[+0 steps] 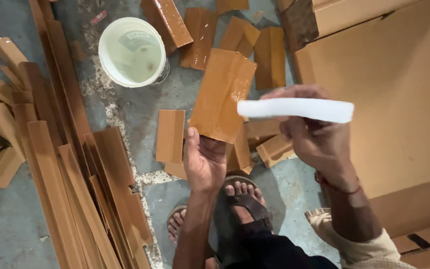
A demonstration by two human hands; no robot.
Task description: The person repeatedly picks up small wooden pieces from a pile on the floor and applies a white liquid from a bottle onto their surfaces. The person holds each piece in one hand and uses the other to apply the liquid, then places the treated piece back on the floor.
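My left hand [204, 160] holds up a folded brown cardboard piece [222, 94], gripped at its lower end; its surface looks wet and glossy. My right hand [313, 134] holds a long white strip [294, 109] level, its left end lying over the cardboard piece's right edge. My sandalled feet [242, 204] stand on the grey floor below both hands.
A white bucket [132, 52] of pale liquid stands at the upper left. Several glossy cardboard pieces [202, 37] lie on the floor around it. Long cardboard strips [70, 169] are piled at left. Large flat cardboard sheets [399, 99] cover the right side.
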